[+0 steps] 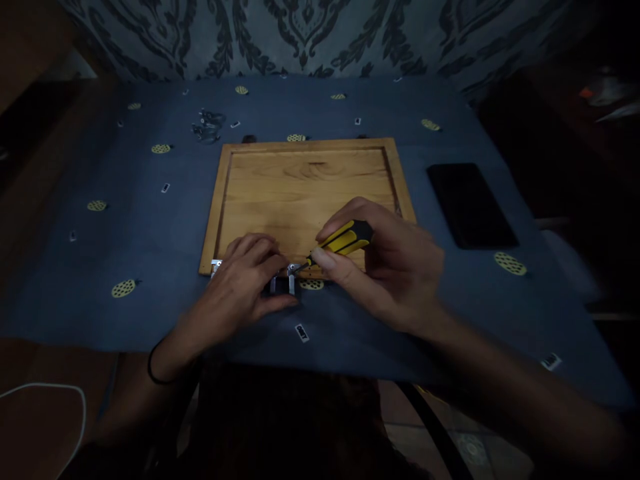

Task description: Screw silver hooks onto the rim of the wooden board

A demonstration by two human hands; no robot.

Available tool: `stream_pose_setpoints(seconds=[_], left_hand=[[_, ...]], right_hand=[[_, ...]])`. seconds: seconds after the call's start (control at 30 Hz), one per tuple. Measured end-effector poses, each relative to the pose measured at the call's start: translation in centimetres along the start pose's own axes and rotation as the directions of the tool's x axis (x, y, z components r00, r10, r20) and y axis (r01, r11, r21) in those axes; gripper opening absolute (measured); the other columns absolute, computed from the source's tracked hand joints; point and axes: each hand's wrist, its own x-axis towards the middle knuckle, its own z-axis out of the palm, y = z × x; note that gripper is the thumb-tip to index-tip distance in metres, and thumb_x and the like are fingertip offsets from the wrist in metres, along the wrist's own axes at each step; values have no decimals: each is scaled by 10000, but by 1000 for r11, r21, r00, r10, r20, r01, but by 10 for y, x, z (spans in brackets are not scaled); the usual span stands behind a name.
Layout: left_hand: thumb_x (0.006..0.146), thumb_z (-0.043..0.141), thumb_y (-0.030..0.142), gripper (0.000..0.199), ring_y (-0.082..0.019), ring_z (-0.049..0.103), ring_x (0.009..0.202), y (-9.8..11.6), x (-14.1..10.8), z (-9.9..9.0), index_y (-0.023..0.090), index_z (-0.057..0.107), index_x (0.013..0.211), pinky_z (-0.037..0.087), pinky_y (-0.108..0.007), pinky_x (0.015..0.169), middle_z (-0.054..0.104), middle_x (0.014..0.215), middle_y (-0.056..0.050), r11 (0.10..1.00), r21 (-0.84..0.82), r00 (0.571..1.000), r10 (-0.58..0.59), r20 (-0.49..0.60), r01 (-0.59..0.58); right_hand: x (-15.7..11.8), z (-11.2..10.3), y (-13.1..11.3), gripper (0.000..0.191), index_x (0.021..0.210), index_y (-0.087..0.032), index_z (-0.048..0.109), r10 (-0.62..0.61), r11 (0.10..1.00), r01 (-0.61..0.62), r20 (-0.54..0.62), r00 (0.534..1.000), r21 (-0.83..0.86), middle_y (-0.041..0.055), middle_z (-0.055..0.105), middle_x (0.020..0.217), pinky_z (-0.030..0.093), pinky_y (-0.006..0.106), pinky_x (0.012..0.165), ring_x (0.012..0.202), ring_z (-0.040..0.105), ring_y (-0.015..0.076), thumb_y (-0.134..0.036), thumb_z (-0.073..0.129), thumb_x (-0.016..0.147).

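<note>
A bright metal fitting (291,283) sits at 6 o'clock on the near edge of a framed wooden board (300,190), a yellow-and-black screwdriver (345,239) angled at it. The right hand's (395,267) grip is clamped on the handle, seemingly to guide the tip; the left hand (245,273), at 7, likely steadies the board, its grip on the fitting impossible to tell. Metal pieces (207,125) lie at 11 and a dark phone (473,205) at 3 on the blue-covered bench (150,240), a leaf-patterned backdrop (304,33) dim at 12.
</note>
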Motion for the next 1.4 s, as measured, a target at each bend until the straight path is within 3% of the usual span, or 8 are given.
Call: stream_pose_setpoints(seconds=[0.47, 0.87, 1.1, 1.23, 1.4], left_hand=[[920, 813, 484, 363, -324, 618, 1190, 1, 0, 0, 190, 698, 1099, 535, -491, 1018, 687, 1160, -105, 1000, 3, 1000, -1, -5, 1], [908, 819, 510, 397, -334, 614, 1205, 0, 0, 0, 187, 710, 1110, 531, -500, 1022, 687, 1179, -106, 1000, 4, 1000, -15, 15, 15], [944, 778, 513, 393, -322, 601, 1242, -1, -1, 1, 215, 717, 1192, 511, -532, 1084, 694, 1192, -101, 999, -41, 999, -26, 18, 27], [935, 788, 514, 387, -322, 607, 1218, -1, -1, 0, 210, 725, 1166, 512, -535, 1076, 697, 1199, -108, 999, -37, 1000, -25, 12, 26], [926, 792, 527, 406, -334, 611, 1200, 0, 1, -1, 179, 729, 1126, 523, -523, 1039, 694, 1179, -119, 1000, -5, 1000, -13, 26, 13]], right_hand=[[2, 2, 5, 260, 840, -252, 565, -112, 993, 113, 32, 993, -45, -21, 629, 735, 492, 299, 568, 659, 631, 155, -343, 777, 958], [1, 5, 4, 305, 819, -244, 557, -90, 996, 90, 7, 996, -17, -30, 617, 701, 458, 300, 528, 618, 615, 143, -335, 832, 916], [1, -4, -8, 213, 885, -272, 603, -76, 997, 75, -290, 954, -17, -12, 632, 770, 484, 349, 566, 669, 607, 171, -228, 810, 911], [0, -2, -5, 265, 802, -274, 580, 11, 1000, -13, -203, 979, -7, -23, 568, 696, 445, 360, 547, 636, 577, 185, -296, 816, 920], [-2, 5, 1, 253, 847, -261, 577, -39, 998, 46, -130, 991, 50, -29, 576, 718, 459, 331, 528, 623, 585, 160, -270, 821, 913]])
